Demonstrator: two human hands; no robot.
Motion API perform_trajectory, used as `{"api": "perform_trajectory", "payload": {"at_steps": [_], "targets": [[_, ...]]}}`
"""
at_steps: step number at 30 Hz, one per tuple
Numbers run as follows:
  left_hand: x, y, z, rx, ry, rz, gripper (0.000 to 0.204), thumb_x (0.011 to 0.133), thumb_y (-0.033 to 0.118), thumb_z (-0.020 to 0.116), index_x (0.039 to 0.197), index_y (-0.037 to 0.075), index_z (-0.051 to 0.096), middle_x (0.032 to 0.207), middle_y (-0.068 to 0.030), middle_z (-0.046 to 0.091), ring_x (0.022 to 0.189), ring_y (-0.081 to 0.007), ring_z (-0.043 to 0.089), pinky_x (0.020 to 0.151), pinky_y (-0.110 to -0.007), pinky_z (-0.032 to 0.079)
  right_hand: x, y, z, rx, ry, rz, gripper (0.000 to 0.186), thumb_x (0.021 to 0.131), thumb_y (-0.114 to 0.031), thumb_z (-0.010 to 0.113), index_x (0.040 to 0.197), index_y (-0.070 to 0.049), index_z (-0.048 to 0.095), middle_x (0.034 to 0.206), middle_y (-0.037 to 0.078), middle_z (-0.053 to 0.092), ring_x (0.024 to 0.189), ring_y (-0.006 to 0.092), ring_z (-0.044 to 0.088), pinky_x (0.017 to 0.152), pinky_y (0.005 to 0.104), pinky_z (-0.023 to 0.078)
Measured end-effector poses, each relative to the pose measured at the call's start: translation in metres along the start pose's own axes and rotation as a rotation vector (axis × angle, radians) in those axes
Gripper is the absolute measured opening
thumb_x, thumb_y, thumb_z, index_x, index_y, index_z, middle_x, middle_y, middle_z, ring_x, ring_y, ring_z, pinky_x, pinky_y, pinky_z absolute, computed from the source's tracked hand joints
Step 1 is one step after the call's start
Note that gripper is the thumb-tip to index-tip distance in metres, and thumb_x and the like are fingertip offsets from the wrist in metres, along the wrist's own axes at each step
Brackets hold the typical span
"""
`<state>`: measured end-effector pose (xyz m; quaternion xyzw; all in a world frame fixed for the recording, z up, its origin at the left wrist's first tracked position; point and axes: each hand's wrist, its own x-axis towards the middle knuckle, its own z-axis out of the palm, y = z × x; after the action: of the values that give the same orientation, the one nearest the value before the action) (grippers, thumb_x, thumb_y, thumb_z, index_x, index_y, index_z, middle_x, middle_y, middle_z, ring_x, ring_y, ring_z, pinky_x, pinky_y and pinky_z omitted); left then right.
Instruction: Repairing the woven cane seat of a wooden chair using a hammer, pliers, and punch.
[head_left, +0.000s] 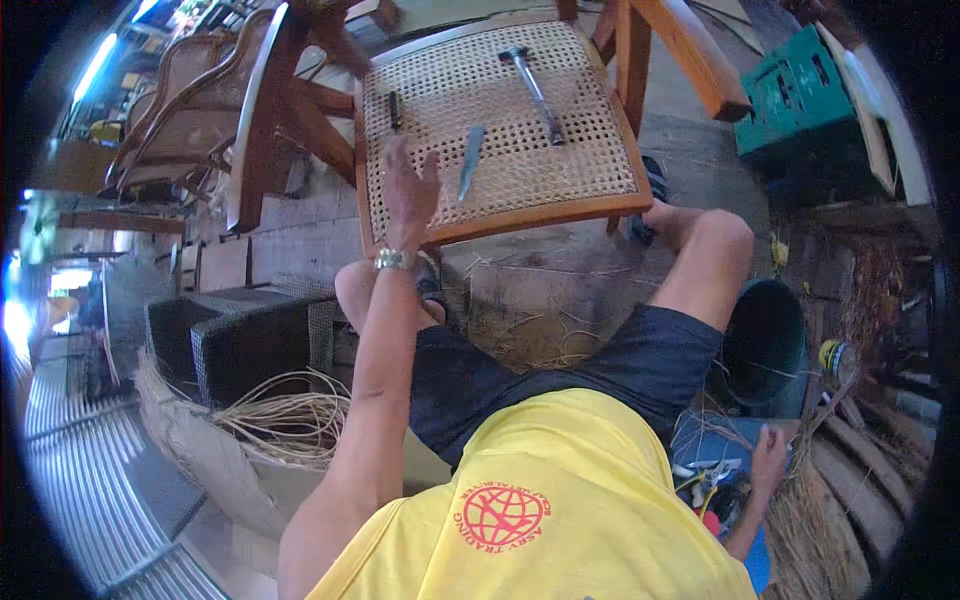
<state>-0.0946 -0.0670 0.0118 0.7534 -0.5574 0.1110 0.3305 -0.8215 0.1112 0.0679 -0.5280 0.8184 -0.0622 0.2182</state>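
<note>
My left hand (410, 190) is stretched over the front left part of a woven cane chair seat (590, 170), its fingers apart and nothing in them. Just right of it lies a flat grey blade (471, 162). A short black object (394, 110) lies beyond the fingertips. Farther right, a hammer (535, 95) rests slantwise on the cane. At the lower right, my right hand (768, 462) is beside a blue container (757, 565) of mixed tools. Its fingers look curled together; whatever they hold, if anything, is too small to make out.
The chair's wooden arm (690, 55) juts out at the right, near a green crate (795, 95). A dark bucket (762, 345) stands by my right knee. Coiled cane strands (290, 415) lie at my left, beside a dark woven box (255, 345). Carved chair frames (190, 95) lean far left.
</note>
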Motion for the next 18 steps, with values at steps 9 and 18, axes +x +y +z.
{"api": "perform_trajectory", "payload": {"at_steps": [9,18], "targets": [[0.072,-0.053,0.043,0.048,0.009,-0.199,0.057,0.090,0.044,0.065,0.121,-0.003,0.058,0.125,-0.0294,0.058,0.119,-0.0419,0.054,0.101,-0.046,0.043,0.066,-0.358,0.089,0.461,-0.118,-0.790,0.032,0.094,-0.022,0.064,0.120,-0.003,0.061,0.106,0.020,0.067,0.100,0.0304,0.065,0.087,0.0401,0.049],[0.113,-0.076,0.039,0.092,-0.239,-0.364,0.041,0.083,0.016,0.071,0.115,-0.004,0.057,0.109,-0.0270,0.066,0.106,-0.0391,0.065,0.089,-0.045,0.052,0.143,-0.563,0.204,0.127,0.105,-0.884,0.065,0.083,-0.040,0.071,0.124,0.005,0.048,0.115,0.025,0.058,0.112,0.0401,0.057,0.093,0.0502,0.047]]}}
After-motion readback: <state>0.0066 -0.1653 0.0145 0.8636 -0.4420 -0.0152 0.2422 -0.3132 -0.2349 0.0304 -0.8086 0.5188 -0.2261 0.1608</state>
